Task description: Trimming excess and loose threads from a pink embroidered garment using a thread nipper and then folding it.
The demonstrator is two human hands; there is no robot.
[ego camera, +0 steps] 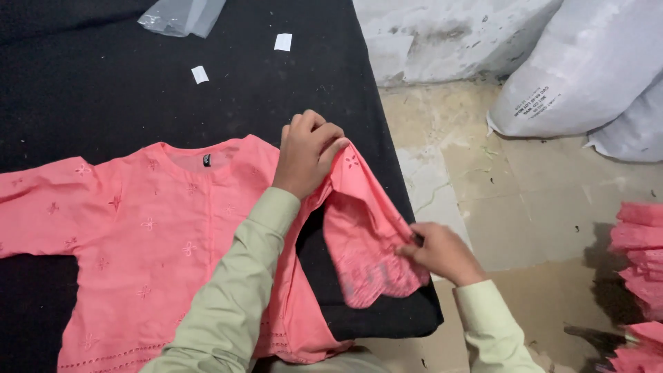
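Folding pink tunic point(159, 235): my left hand point(307, 153) pinches shoulder, right hand point(438, 252) pinches sleeve point(366, 242) cuff. Next, I judge: sleeve across tunic.

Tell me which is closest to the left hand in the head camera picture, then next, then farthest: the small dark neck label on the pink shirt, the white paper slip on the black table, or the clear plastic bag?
From the left hand:
1. Small dark neck label, just to its left at the pink embroidered shirt's collar.
2. White paper slip, farther up the black table.
3. Clear plastic bag, at the table's top edge.
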